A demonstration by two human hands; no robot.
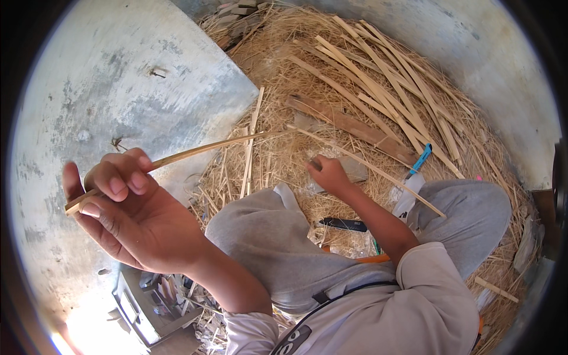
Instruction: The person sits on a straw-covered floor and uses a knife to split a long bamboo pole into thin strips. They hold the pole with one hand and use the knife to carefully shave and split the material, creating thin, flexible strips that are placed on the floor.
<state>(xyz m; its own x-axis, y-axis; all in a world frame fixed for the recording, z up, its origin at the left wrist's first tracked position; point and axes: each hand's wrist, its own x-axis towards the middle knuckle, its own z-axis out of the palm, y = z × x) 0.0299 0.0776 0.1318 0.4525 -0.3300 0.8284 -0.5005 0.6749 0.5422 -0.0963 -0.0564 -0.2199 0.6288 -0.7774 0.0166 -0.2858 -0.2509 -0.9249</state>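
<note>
My left hand (133, 207) is raised at the left, its fingers and thumb pinching a long narrow bamboo strip (207, 146) near one end. The strip slants up to the right, out over the straw-covered floor. My right hand (328, 174) is low over the floor in front of me, fingers curled closed; anything inside them is too small to make out. Close to it lies a flat grey stone (353, 170). Another thin strip (378, 168) passes beyond my right hand, one end reaching my right knee.
A blue-handled cutter (421, 158) lies by my right knee, and a black-handled tool (343, 224) between my legs. Long bamboo strips (408, 94) are piled at the far right beside a brown wooden board (349, 124). Pale walls (136, 77) stand close on the left and far side.
</note>
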